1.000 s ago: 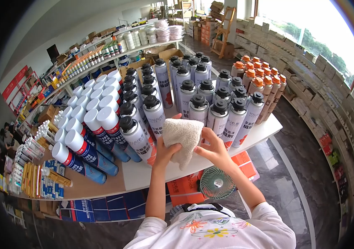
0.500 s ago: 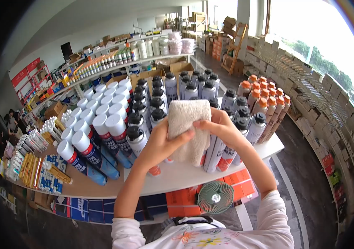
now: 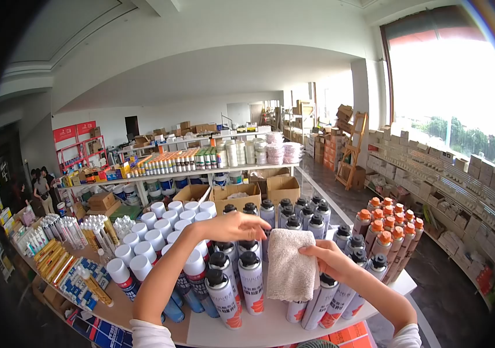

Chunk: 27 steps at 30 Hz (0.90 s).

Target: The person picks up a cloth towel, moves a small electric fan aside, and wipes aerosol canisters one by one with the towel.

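Note:
A folded beige cloth (image 3: 292, 267) hangs from my right hand (image 3: 330, 258), its thumb and fingers pinched on the cloth's right side. My left hand (image 3: 237, 227) is off the cloth, just to its upper left, fingers stretched toward it above the cans. Below the left hand stand white cans with black caps (image 3: 251, 284). More black-capped cans (image 3: 327, 298) stand behind and right of the cloth. White-capped blue cans (image 3: 154, 240) are grouped to the left, partly hidden by my left forearm. Orange-capped cans (image 3: 382, 246) stand at the right.
The white table (image 3: 212, 334) carries cans, with golden tubes (image 3: 56, 258) at its left. Cardboard boxes (image 3: 237, 194) and a stocked shelf (image 3: 183, 173) are behind. Several people (image 3: 42, 188) stand far left. A wooden easel (image 3: 353, 152) and long right shelves (image 3: 433, 191) flank the floor.
The view has tilted up toward the room. My left hand has let go of the cloth and moved up and left; my right hand still holds it.

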### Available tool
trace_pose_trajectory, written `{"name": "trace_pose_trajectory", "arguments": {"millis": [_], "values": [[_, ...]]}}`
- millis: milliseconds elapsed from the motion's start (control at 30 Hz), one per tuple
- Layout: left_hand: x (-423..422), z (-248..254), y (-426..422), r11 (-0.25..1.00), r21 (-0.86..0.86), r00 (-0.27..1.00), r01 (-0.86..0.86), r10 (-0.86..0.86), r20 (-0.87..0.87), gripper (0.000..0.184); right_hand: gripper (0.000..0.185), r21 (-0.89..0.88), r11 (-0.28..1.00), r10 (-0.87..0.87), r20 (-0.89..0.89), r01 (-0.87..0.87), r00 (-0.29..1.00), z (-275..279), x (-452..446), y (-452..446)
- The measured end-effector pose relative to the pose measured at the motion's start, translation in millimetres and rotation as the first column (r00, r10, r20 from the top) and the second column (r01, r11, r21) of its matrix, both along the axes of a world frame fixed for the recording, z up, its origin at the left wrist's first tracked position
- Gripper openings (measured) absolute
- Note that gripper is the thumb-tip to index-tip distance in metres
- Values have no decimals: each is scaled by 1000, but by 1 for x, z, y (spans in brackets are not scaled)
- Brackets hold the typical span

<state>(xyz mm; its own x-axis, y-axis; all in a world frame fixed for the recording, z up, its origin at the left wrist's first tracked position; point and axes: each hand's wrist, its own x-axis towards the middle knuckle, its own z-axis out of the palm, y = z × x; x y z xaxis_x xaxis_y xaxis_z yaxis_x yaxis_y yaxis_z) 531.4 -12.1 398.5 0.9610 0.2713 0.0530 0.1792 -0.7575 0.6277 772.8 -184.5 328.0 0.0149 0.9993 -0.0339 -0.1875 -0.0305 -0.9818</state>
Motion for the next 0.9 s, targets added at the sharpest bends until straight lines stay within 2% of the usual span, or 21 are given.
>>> {"name": "trace_pose_trajectory", "arguments": {"millis": [33, 67, 100, 167, 233, 300, 367, 400, 500, 567, 600, 633, 700, 733, 833, 900], "values": [[5, -4, 31, 998, -39, 994, -56, 59, 97, 55, 41, -36, 999, -31, -10, 31, 999, -1, 2, 6], [10, -2, 58, 978, 159, 986, -132, 114, 121, 58, 41, -31, 999, -40, -53, 39, 998, -6, 2, 11], [14, -12, 90, 954, 184, 966, -239, 213, 149, 63, 42, -76, 997, -21, -46, 18, 999, -2, 3, 14], [26, -15, 125, 901, 303, 950, -311, 287, 120, 73, 42, -159, 987, -22, 5, 23, 1000, 14, 1, 15], [46, -36, 172, 839, 436, 945, -326, 293, 143, 84, 42, -196, 981, 4, 32, 2, 999, 24, 3, 21], [72, -45, 192, 878, 356, 947, -320, 309, 91, 102, 43, -206, 979, 21, 37, -13, 999, 22, 10, 36], [98, -63, 219, 863, 353, 929, -363, 363, 66, 111, 43, -208, 978, -8, 46, 17, 999, 13, 21, 56], [111, -75, 231, 854, 362, 921, -374, 386, 39, 115, 44, -280, 959, -33, 64, 49, 997, 18, 21, 61], [132, -84, 235, 814, 444, 881, -374, 461, -104, 127, 43, -296, 953, -46, 73, 66, 996, 18, 25, 66], [147, -108, 259, 819, 493, 896, -295, 417, -156, 127, 43, -295, 953, -45, 81, 67, 996, 8, 33, 74], [153, -121, 262, 771, 563, 909, -298, 409, -78, 119, 43, -300, 951, -49, 108, 79, 993, 4, 36, 77], [158, -128, 269, 775, 560, 909, -293, 408, -89, 119, 43, -300, 949, -53, 135, 92, 989, 1, 38, 80], [171, -134, 276, 817, 539, 904, -204, 369, -217, 108, 43, -329, 937, -70, 155, 118, 985, -5, 40, 83], [173, -135, 274, 829, 501, 916, -248, 369, -158, 101, 44, -329, 937, -75, 142, 119, 987, -8, 43, 84], [178, -131, 274, 867, 464, 938, -184, 296, -181, 102, 45, -323, 936, -98, 136, 138, 986, -14, 49, 85], [175, -132, 271, 843, 507, 936, -182, 306, -174, 100, 45, -311, 939, -109, 139, 148, 984, -14, 48, 87]]}}
